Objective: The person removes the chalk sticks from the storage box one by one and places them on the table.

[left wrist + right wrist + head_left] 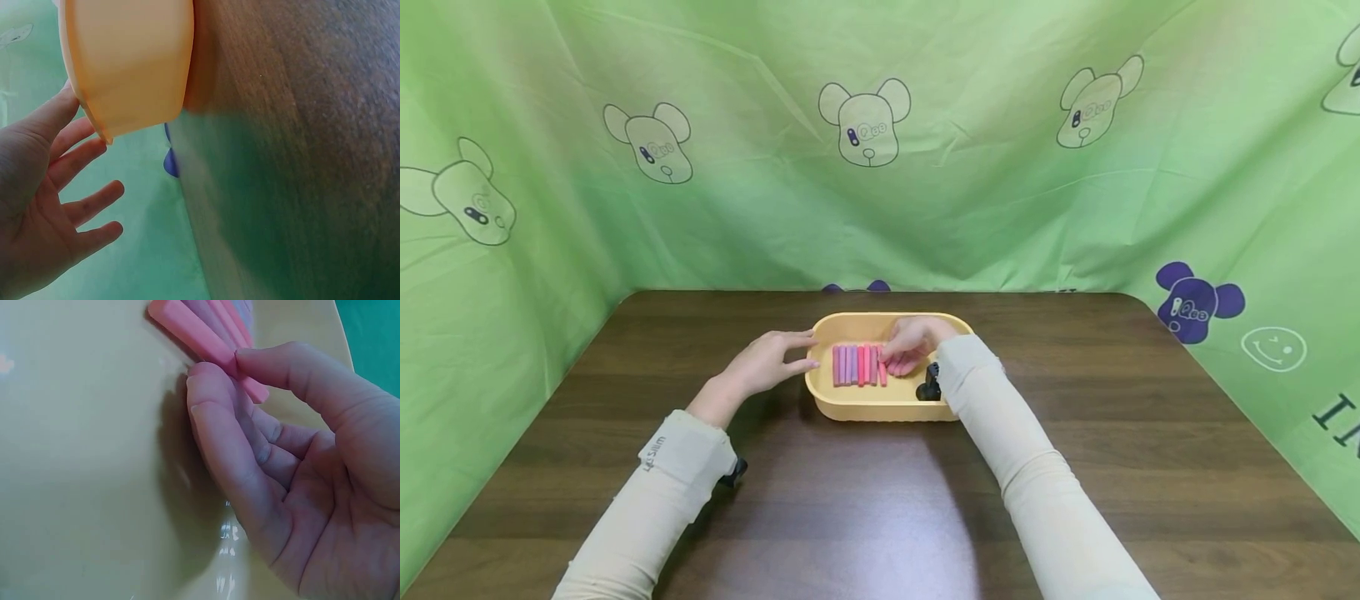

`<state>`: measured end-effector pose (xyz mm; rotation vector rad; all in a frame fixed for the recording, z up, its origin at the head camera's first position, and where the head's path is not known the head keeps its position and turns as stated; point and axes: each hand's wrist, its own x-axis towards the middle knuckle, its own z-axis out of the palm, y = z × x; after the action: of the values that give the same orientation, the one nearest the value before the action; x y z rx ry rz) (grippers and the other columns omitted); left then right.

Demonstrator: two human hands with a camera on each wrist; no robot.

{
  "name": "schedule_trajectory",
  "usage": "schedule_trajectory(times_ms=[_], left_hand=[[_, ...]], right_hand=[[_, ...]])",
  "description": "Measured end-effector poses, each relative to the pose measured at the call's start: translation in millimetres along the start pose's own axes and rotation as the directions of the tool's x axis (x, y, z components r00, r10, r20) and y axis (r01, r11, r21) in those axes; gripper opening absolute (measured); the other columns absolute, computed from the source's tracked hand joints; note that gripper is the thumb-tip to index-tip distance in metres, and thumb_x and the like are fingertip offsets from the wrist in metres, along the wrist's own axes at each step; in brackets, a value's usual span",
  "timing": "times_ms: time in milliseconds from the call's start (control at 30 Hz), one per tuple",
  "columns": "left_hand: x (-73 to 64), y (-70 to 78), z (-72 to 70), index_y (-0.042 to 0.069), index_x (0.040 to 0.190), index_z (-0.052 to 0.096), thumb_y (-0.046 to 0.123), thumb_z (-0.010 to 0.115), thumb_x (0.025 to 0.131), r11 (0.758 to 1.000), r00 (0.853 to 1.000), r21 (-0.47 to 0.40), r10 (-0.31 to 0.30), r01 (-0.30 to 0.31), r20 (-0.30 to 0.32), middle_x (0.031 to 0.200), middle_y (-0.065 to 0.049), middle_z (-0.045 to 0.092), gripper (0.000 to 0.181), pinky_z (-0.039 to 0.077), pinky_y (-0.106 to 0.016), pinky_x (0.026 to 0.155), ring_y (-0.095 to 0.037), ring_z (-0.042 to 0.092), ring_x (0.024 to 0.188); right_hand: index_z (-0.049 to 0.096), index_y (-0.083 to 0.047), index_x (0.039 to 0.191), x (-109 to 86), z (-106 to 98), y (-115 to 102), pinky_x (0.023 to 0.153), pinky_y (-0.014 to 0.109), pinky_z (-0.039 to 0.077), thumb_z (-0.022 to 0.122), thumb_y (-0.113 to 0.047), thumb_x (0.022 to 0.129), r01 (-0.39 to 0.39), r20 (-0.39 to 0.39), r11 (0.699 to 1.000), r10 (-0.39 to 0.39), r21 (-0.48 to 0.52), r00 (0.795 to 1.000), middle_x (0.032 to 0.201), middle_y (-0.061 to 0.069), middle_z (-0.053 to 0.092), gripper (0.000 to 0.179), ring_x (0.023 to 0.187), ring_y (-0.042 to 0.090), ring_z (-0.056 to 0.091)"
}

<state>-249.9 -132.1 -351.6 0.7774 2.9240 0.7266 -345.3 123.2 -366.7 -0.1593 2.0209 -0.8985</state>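
Note:
A yellow oval tub (880,412) stands on the table. Inside it, several sticks (853,365) in mauve, lilac and pink lie side by side in a row. My right hand (913,342) reaches into the tub and pinches a salmon-pink stick (194,331) between thumb and index finger, at the right end of the row. This stick lies slightly slanted against its neighbours. The other fingers of that hand are bent close over the tub floor. My left hand (771,360) is at the tub's left end, its spread fingers (81,159) right at the rim.
A dark wood-grain table (850,508) carries the tub near its far side. Green cloth (880,217) printed with bear heads hangs behind and along both sides. A black wrist device (929,383) on the right arm overlaps the tub's near right part.

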Motion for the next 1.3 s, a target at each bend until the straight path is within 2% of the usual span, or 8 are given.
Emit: schedule_trajectory(times_ms=[333,600,800,1100,1300], left_hand=[[0.4,-0.4,0.4,0.004,0.129,0.056,0.03,0.062,0.089,1.0,1.0,-0.002,-0.003,0.003,0.0,0.138,-0.013,0.051,0.048,0.037,-0.046,0.109,-0.031,0.045,0.131],[0.5,-0.9,0.2,0.005,0.129,0.056,0.03,0.062,0.089,1.0,1.0,-0.008,-0.008,0.008,0.002,0.139,-0.013,0.05,0.047,0.037,-0.046,0.109,-0.031,0.045,0.131],[1.4,-1.4,0.7,0.004,0.129,0.056,0.031,0.062,0.089,1.0,1.0,-0.007,-0.001,0.001,0.003,0.139,-0.013,0.051,0.048,0.036,-0.046,0.109,-0.031,0.046,0.131],[1.8,-2.8,2.1,0.004,0.129,0.056,0.032,0.062,0.089,1.0,1.0,0.0,0.01,-0.01,-0.002,0.138,-0.012,0.051,0.048,0.037,-0.045,0.109,-0.031,0.046,0.13],[1.4,-2.9,2.3,0.004,0.129,0.056,0.031,0.062,0.089,1.0,1.0,-0.011,0.005,-0.005,-0.003,0.139,-0.012,0.051,0.048,0.036,-0.046,0.11,-0.03,0.046,0.131]], right_hand=[[0.062,-0.006,0.072,-11.0,-6.9,-2.5,0.054,0.015,0.053,0.055,-0.011,0.09,0.049,-0.005,0.998,-0.049,-0.038,0.999,0.061,-0.001,0.063,0.02,0.052,0.005,0.059],[0.061,-0.003,0.083,-27.3,-14.9,-5.0,0.06,0.017,0.055,0.054,-0.01,0.091,0.111,0.0,0.993,-0.111,-0.031,0.994,0.067,0.001,0.064,0.013,0.058,0.007,0.061],[0.062,-0.003,0.086,-37.3,-22.0,-4.2,0.061,0.018,0.055,0.053,-0.011,0.092,0.137,-0.016,0.99,-0.137,-0.014,0.99,0.068,0.0,0.065,0.014,0.06,0.006,0.062],[0.063,-0.002,0.089,-59.6,-32.1,-2.7,0.066,0.02,0.057,0.054,-0.015,0.093,0.163,-0.053,0.986,-0.164,-0.02,0.985,0.071,0.0,0.066,0.016,0.063,0.006,0.063],[0.062,-0.001,0.093,-75.9,-41.1,5.9,0.07,0.021,0.057,0.054,-0.015,0.092,0.171,-0.059,0.985,-0.173,-0.035,0.983,0.073,0.0,0.066,0.017,0.067,0.007,0.064]])
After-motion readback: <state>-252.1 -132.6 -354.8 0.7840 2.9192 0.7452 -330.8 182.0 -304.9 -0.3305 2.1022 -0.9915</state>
